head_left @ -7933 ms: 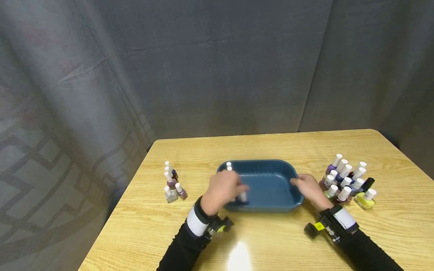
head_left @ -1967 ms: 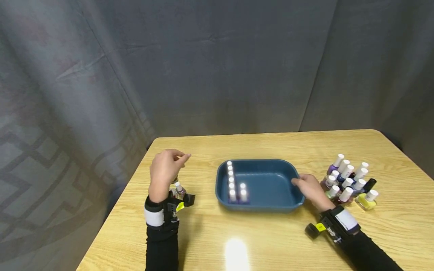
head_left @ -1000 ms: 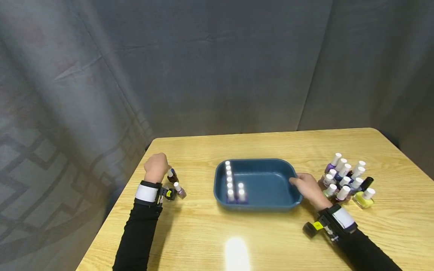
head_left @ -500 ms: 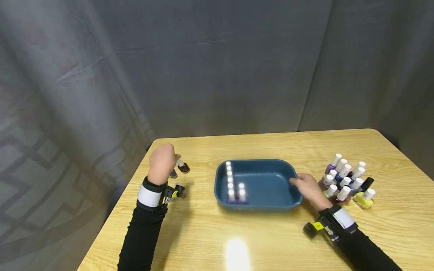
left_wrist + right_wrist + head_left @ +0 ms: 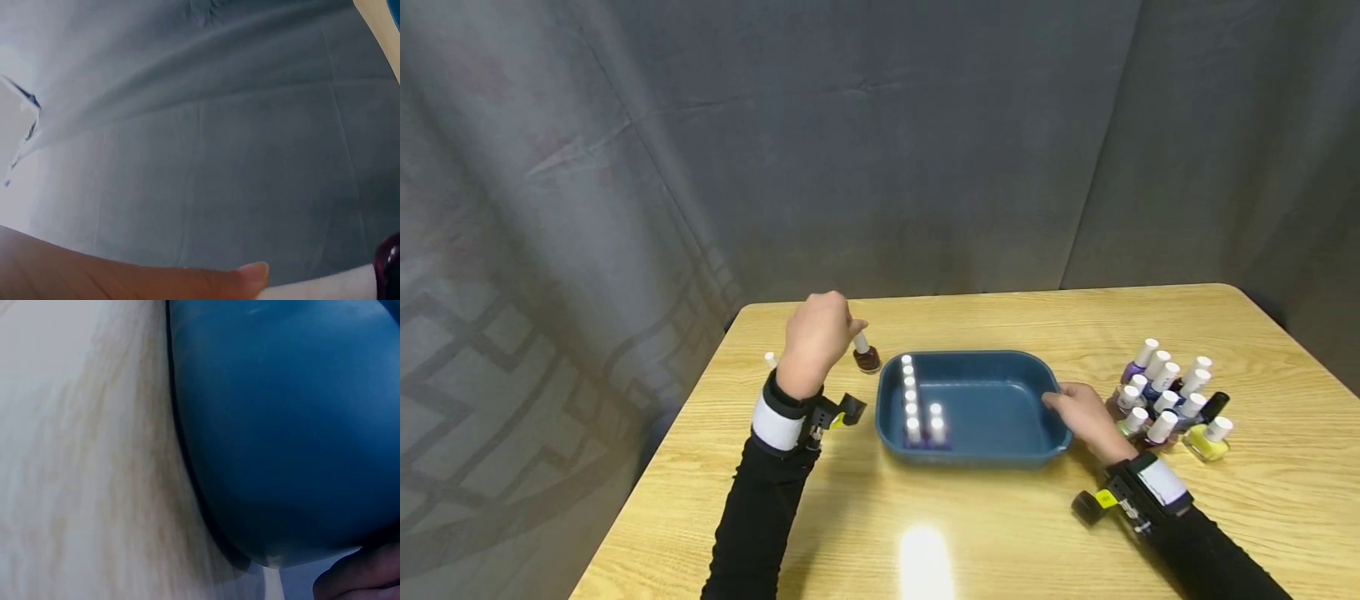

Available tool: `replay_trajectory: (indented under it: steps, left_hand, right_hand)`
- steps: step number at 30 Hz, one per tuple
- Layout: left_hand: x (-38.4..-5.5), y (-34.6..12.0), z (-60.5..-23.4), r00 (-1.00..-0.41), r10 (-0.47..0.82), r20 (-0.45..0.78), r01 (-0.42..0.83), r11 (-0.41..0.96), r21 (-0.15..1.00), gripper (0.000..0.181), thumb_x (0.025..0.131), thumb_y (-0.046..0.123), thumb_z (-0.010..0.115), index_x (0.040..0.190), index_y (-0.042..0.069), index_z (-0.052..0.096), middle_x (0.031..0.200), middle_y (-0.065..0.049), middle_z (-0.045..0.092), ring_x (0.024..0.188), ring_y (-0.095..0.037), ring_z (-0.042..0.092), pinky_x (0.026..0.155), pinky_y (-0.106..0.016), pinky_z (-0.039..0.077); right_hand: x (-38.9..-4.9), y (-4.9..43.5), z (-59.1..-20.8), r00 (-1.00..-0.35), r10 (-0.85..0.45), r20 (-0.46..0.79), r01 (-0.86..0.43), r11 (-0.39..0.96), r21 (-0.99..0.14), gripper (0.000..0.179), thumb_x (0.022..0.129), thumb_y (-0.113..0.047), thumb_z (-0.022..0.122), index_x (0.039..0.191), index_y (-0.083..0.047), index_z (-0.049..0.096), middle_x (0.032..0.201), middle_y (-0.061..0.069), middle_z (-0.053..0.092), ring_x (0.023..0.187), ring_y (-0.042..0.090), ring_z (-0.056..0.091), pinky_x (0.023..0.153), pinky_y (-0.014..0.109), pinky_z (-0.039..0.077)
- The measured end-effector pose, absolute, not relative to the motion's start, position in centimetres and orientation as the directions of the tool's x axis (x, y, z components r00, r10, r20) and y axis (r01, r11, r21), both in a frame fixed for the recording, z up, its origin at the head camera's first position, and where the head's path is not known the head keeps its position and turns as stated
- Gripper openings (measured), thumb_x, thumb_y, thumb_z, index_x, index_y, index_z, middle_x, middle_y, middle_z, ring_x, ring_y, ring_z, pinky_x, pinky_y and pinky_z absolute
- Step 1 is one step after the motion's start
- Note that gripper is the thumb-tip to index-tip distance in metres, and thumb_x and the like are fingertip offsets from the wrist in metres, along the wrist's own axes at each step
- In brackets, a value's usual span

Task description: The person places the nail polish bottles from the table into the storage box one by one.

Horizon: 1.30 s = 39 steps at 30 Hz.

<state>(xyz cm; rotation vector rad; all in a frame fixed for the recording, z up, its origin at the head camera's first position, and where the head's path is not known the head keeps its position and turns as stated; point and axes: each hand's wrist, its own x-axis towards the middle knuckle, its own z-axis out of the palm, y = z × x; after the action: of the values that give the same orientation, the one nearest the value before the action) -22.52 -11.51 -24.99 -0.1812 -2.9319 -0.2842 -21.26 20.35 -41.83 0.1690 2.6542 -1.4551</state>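
In the head view my left hand [image 5: 816, 337] pinches the white cap of a dark red nail polish bottle [image 5: 867, 359], held just left of the blue tray [image 5: 1000, 461]. The left wrist view shows my thumb against that white cap [image 5: 325, 287], with the dark glass at the right edge. My right hand [image 5: 1086, 419] grips the tray's right rim; in the right wrist view its curled fingers [image 5: 359, 575] meet the tray wall [image 5: 269, 456]. Inside the tray, white-capped bottles [image 5: 912, 408] stand in a row along the left side, with a shorter row [image 5: 937, 427] beside it.
A cluster of nail polish bottles [image 5: 1165, 400] stands right of the tray, including a yellow bottle [image 5: 1206, 442] at its near side. At left, one white cap [image 5: 770, 358] shows behind my left wrist. A grey curtain [image 5: 910, 167] hangs behind the wooden table [image 5: 1000, 533].
My left hand took the dark red nail polish bottle from the left group and carried it right toward the tray. My right hand stayed on the rim. Earlier, the left hand was placing bottles inside.
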Motion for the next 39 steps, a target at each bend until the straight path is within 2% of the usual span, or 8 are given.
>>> replay_trajectory:
  steps: [3, 10, 14, 19, 27, 33, 39]
  left_hand:
    - [-22.5, -9.7, -24.9, -0.967, 0.147, 0.208, 0.185, 0.967, 0.176, 0.050, 0.085, 0.031, 0.066, 0.048, 0.014, 0.037, 0.049, 0.005, 0.023, 0.045, -0.011, 0.034, 0.041, -0.023, 0.025]
    - [-22.2, -5.6, -25.9, -0.956, 0.207, 0.209, 0.235, 0.964, 0.122, 0.036, 0.084, 0.034, 0.066, 0.058, 0.011, 0.056, 0.052, 0.003, 0.036, 0.051, -0.013, 0.048, 0.040, -0.024, 0.033]
    - [-22.3, -4.2, -27.3, -0.948, 0.245, 0.202, 0.268, 0.958, 0.098, 0.034, 0.084, 0.033, 0.066, 0.059, 0.013, 0.056, 0.053, 0.003, 0.041, 0.053, -0.013, 0.053, 0.042, -0.026, 0.039]
    - [-22.4, -3.4, -29.3, -0.946, 0.260, 0.192, 0.283, 0.953, 0.105, 0.034, 0.082, 0.034, 0.068, 0.058, 0.014, 0.055, 0.058, 0.002, 0.055, 0.057, -0.015, 0.058, 0.044, -0.028, 0.044]
    - [-22.3, -2.8, -31.9, -0.959, 0.255, 0.121, 0.268, 0.958, 0.106, 0.025, 0.081, 0.032, 0.069, 0.064, 0.015, 0.062, 0.064, 0.000, 0.063, 0.057, -0.015, 0.059, 0.042, -0.028, 0.044]
    - [-22.3, -2.5, -32.9, -0.963, 0.250, 0.095, 0.253, 0.968, 0.011, 0.023, 0.080, 0.034, 0.069, 0.067, 0.015, 0.064, 0.063, 0.001, 0.063, 0.051, -0.012, 0.055, 0.039, -0.026, 0.041]
    - [-22.3, -2.4, -33.5, -0.964, 0.249, 0.092, 0.245, 0.968, -0.047, 0.027, 0.079, 0.033, 0.071, 0.061, 0.015, 0.061, 0.059, 0.001, 0.061, 0.047, -0.010, 0.050, 0.035, -0.024, 0.036]
  right_hand:
    - [-21.2, 20.4, -41.8, -0.987, 0.041, -0.155, 0.153, 0.525, -0.837, 0.036, 0.089, -0.016, 0.044, 0.104, 0.014, 0.056, 0.084, 0.012, 0.061, 0.072, 0.011, 0.052, 0.060, 0.024, 0.045]
    - [-21.1, 20.5, -41.7, -0.987, 0.040, -0.155, 0.153, 0.521, -0.840, 0.035, 0.090, -0.016, 0.045, 0.103, 0.014, 0.057, 0.083, 0.010, 0.060, 0.071, 0.010, 0.052, 0.059, 0.024, 0.045]
    - [-21.2, 20.4, -41.8, -0.987, 0.040, -0.156, 0.154, 0.521, -0.840, 0.034, 0.089, -0.015, 0.044, 0.102, 0.013, 0.057, 0.082, 0.009, 0.060, 0.070, 0.010, 0.052, 0.059, 0.024, 0.045]
    - [-21.3, 20.3, -41.9, -0.986, 0.044, -0.162, 0.161, 0.525, -0.836, 0.032, 0.089, -0.016, 0.044, 0.098, 0.011, 0.058, 0.079, 0.006, 0.058, 0.071, 0.011, 0.051, 0.060, 0.024, 0.044]
    - [-21.3, 20.4, -41.9, -0.986, 0.044, -0.162, 0.161, 0.522, -0.838, 0.033, 0.089, -0.016, 0.044, 0.099, 0.012, 0.058, 0.080, 0.007, 0.059, 0.070, 0.010, 0.051, 0.059, 0.024, 0.045]
    - [-21.4, 20.4, -42.0, -0.986, 0.053, -0.156, 0.160, 0.523, -0.837, 0.032, 0.089, -0.016, 0.045, 0.097, 0.012, 0.058, 0.077, 0.005, 0.059, 0.069, 0.010, 0.051, 0.059, 0.024, 0.045]
    - [-21.4, 20.4, -42.0, -0.986, 0.053, -0.160, 0.164, 0.531, -0.831, 0.035, 0.088, -0.015, 0.043, 0.102, 0.013, 0.058, 0.081, 0.008, 0.060, 0.070, 0.010, 0.053, 0.059, 0.024, 0.046]
